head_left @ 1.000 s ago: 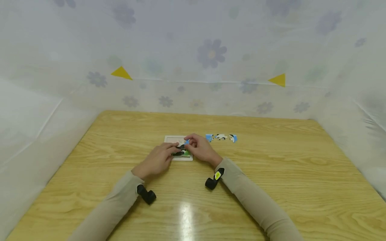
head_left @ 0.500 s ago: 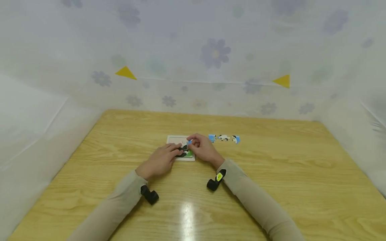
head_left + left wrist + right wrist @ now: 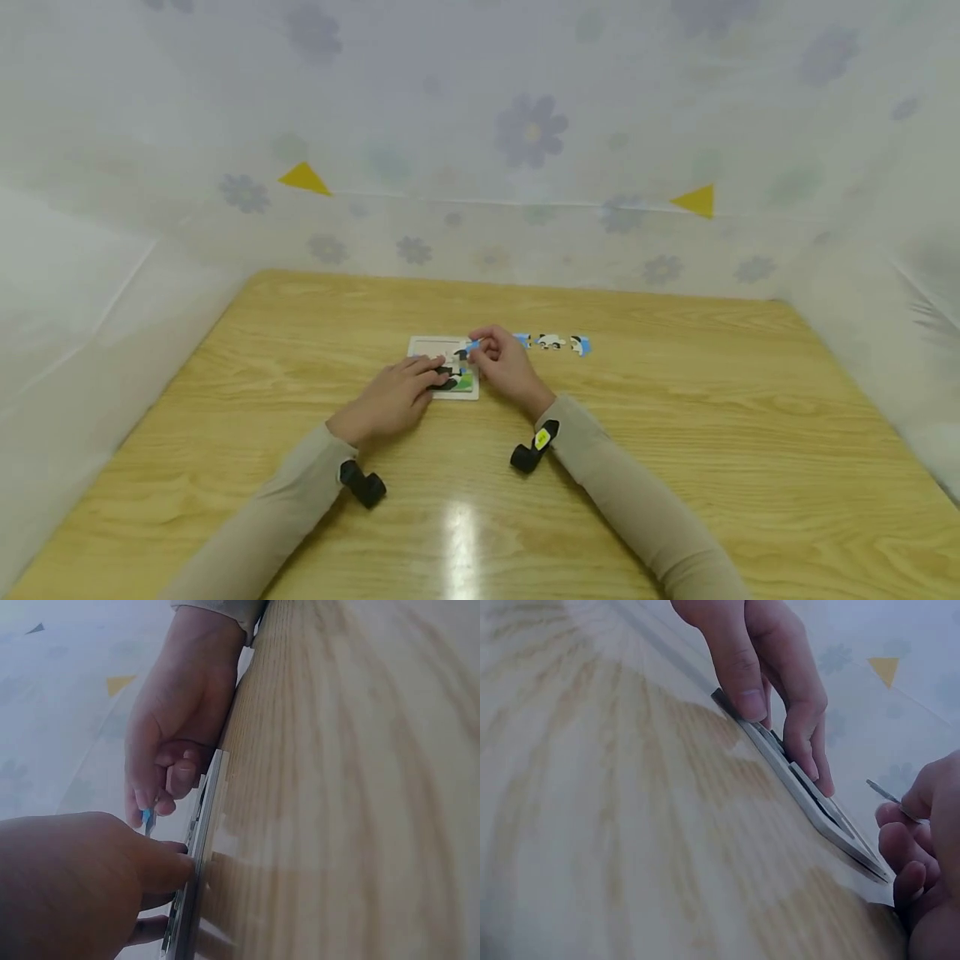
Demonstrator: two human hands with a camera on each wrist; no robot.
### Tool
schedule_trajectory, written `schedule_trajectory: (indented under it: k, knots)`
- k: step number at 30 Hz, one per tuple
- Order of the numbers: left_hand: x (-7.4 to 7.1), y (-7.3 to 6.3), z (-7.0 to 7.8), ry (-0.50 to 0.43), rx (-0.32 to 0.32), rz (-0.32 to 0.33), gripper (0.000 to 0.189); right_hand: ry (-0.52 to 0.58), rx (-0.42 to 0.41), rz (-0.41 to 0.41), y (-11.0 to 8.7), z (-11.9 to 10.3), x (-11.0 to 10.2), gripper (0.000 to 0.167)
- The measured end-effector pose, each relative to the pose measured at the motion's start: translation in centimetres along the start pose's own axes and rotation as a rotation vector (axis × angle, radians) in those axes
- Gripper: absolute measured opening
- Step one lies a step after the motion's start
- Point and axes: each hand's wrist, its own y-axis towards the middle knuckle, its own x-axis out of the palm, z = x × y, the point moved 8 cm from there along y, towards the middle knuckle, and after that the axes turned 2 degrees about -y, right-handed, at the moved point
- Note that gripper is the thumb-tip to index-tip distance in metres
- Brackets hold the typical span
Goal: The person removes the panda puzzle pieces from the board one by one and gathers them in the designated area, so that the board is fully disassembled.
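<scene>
A small white-framed panda jigsaw puzzle board (image 3: 474,396) lies flat on the table. My left hand (image 3: 388,402) rests on it from the left, its fingers touching the fitted black, white and green pieces. In the right wrist view, the left thumb presses the edge of the board (image 3: 810,810). My right hand (image 3: 512,371) pinches a blue, black and white puzzle piece (image 3: 467,350) between thumb and fingertips. Seen from the right wrist, that puzzle piece (image 3: 885,792) is tilted and held apart from the board. The fingers hide part of the picture.
To the board's right lie a blue piece (image 3: 522,340), a panda-face piece (image 3: 551,342) and a blue-black piece (image 3: 581,344) in a row. The wooden table (image 3: 637,467) meets a flower-patterned white curtain (image 3: 525,242) at the back.
My right hand has drawn slightly up and to the right relative to the board with the piece, showing more of the fitted picture. My left hand keeps its place on the board.
</scene>
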Motion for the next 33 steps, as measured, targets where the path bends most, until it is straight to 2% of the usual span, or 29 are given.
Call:
schedule_trajectory:
  k: [7, 15, 22, 24, 29, 33]
  knots:
    - [0.4, -0.2, -0.1, -0.005, 0.014, -0.017, 0.038, -0.269, -0.154, 0.093, -1.5, 0.1, -1.3, 0.021]
    - [0.2, -0.6, -0.4, -0.008, 0.014, 0.013, 0.037, -0.379, -0.266, 0.12, -3.4, -0.2, -3.2, 0.02]
    - [0.2, -0.3, -0.3, -0.017, 0.022, 0.008, 0.037, -0.473, -0.299, 0.174, -4.7, 0.0, -5.9, 0.02]
    - [0.2, -0.2, -0.3, -0.021, 0.024, 0.013, 0.037, -0.543, -0.303, 0.199, -5.1, -0.1, -6.7, 0.02]
    - [0.3, -0.2, -0.4, -0.02, 0.024, 0.013, 0.037, -0.726, -0.238, 0.226, -5.9, 0.5, -8.9, 0.02]
    - [0.4, -0.3, -0.6, -0.019, 0.021, 0.01, 0.037, -0.773, -0.173, 0.268, -6.7, 1.2, -11.1, 0.017]
